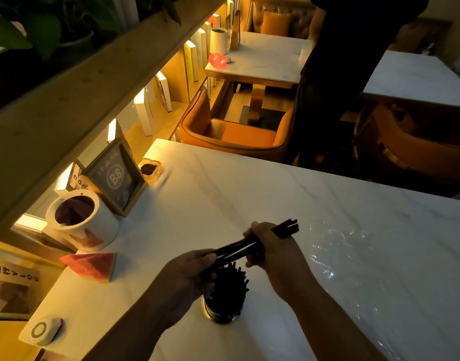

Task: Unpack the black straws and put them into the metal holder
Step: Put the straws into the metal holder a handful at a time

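Observation:
A bundle of black straws (286, 228) lies nearly level in the air above the table, held at both ends. My left hand (189, 276) grips its near end and my right hand (269, 247) wraps its middle. Directly below stands the metal holder (218, 312), round and brass-coloured, with several black straws (230, 285) standing in it and fanning outward. A sheet of clear plastic wrap (354, 254) lies crumpled on the white marble table (249, 183) to the right of my hands.
A white cylindrical bin (85, 222), a framed B8 sign (117, 175), an ashtray (150, 169), a watermelon-slice ornament (93, 265) and a call button (41, 329) line the table's left side. An orange chair (234, 131) and a standing person (328, 74) are beyond the far edge.

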